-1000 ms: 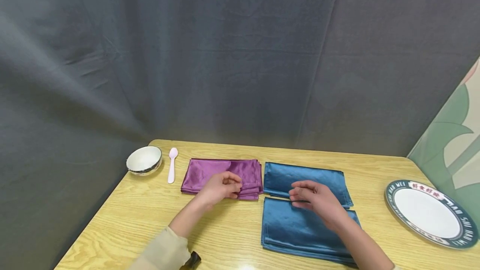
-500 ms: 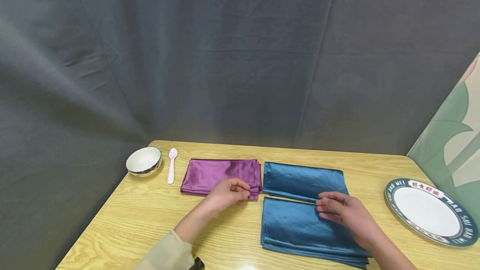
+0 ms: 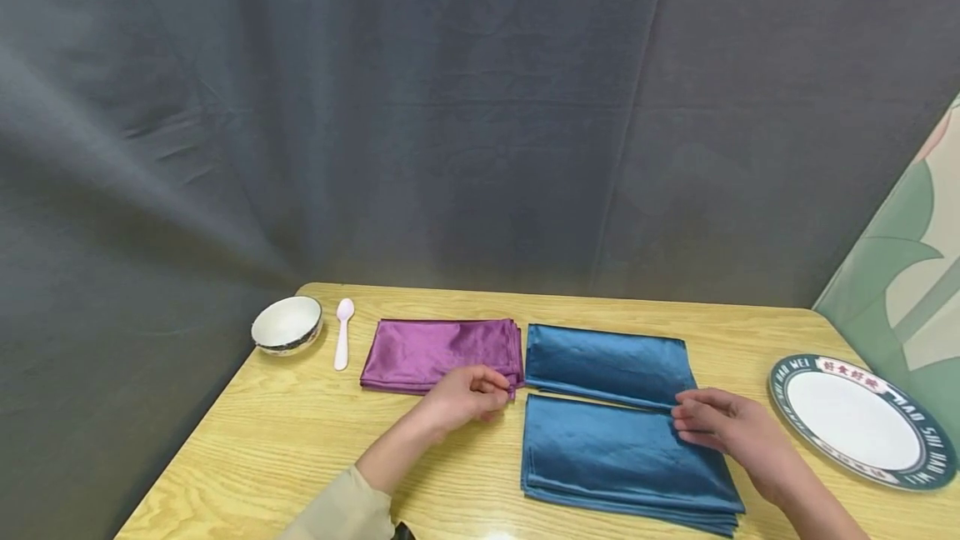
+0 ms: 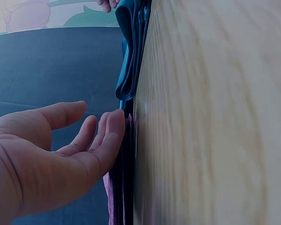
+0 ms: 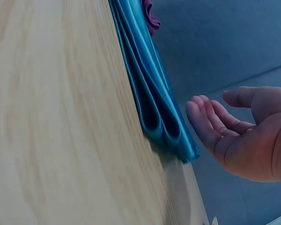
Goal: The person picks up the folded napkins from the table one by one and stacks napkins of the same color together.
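A folded purple cloth point(image 3: 438, 350) lies on the wooden table point(image 3: 300, 440), with a folded blue cloth point(image 3: 607, 361) to its right. A larger folded blue cloth stack point(image 3: 607, 457) lies in front of that one. My left hand point(image 3: 480, 390) is at the purple cloth's near right corner. In the left wrist view its fingers point(image 4: 110, 136) are relaxed and touch the purple cloth's edge point(image 4: 113, 197). My right hand point(image 3: 716, 422) is at the near blue stack's far right corner. In the right wrist view its loosely bent fingers point(image 5: 201, 119) hover just off the blue stack's folds point(image 5: 150, 93).
A white bowl point(image 3: 287, 323) and a pale pink spoon point(image 3: 343, 332) sit at the table's far left. A white plate with a dark lettered rim point(image 3: 855, 419) lies at the right edge. A grey curtain point(image 3: 450, 107) hangs behind, and a green patterned panel point(image 3: 907, 273) stands at the right.
My right hand has slid right along the near blue stack's far edge, from its middle to its right corner. My left hand has shifted slightly right and nearer, to the purple cloth's corner.
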Motion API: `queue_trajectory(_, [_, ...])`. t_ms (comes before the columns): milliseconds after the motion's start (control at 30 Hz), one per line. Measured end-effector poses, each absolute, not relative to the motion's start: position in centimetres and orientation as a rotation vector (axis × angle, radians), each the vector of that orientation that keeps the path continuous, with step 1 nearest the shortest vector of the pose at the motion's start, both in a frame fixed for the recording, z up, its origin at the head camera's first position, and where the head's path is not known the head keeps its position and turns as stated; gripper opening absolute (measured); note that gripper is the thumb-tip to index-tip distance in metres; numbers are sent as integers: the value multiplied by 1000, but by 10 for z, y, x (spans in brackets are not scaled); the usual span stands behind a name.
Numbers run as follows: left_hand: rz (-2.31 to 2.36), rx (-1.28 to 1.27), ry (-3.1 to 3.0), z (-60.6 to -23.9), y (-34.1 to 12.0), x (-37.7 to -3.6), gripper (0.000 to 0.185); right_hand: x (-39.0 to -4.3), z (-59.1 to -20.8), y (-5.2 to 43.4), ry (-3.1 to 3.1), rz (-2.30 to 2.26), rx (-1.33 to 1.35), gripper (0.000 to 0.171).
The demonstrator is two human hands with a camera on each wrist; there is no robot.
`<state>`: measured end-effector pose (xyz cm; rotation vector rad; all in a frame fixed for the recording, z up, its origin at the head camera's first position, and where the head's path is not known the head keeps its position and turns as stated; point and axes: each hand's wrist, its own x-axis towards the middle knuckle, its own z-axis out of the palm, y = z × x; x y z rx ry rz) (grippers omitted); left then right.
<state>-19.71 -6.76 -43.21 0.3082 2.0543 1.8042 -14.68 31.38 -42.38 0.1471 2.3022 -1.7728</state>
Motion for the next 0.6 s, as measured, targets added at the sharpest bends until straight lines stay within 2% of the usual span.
queue_trajectory(200, [1804, 314, 2036, -432, -62, -194, 26, -146, -423, 330, 2443, -1646, 155, 44])
queue_trajectory(467, [1785, 321, 1977, -437, -57, -191, 31, -145, -418, 353, 2602, -1417, 213, 47])
queue_trajectory(600, [1779, 323, 1940, -436, -56, -189, 35, -147, -421, 358, 2548, -1316, 259, 42])
